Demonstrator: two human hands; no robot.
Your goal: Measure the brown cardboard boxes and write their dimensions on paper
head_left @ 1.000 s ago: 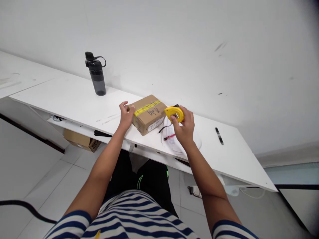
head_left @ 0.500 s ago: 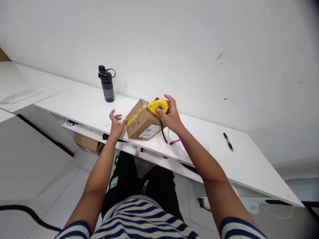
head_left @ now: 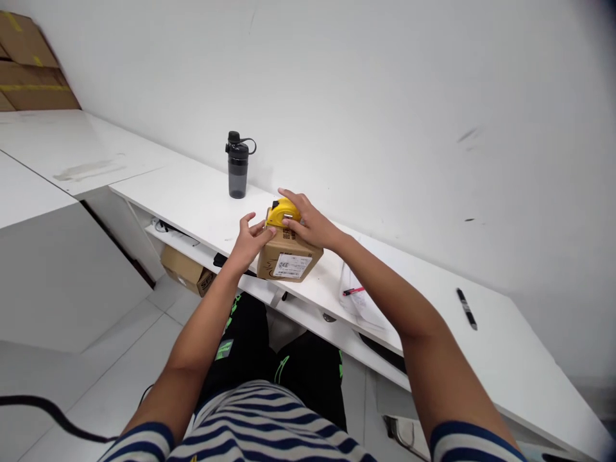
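So, head view: the yellow tape measure (head_left: pixel 278 213) is near the middle of the frame, over the upper part of the cardboard box (head_left: pixel 289 246), and I can't tell if its case actually touches the cardboard. Right hand (head_left: pixel 310 222) has it clamped, coming in from the right, so the case pokes out leftward from those fingers. Left hand (head_left: pixel 248 245) is the one by its front end: the tape measure sits just up and right of it, thumb and fingertips bunched at the box's upper-left edge. Can't tell if they're pinching the tape's tip or just the box. The box's labelled end faces the bottom of the frame, near the table (head_left: pixel 206 212) edge; its long axis is too foreshortened to call.
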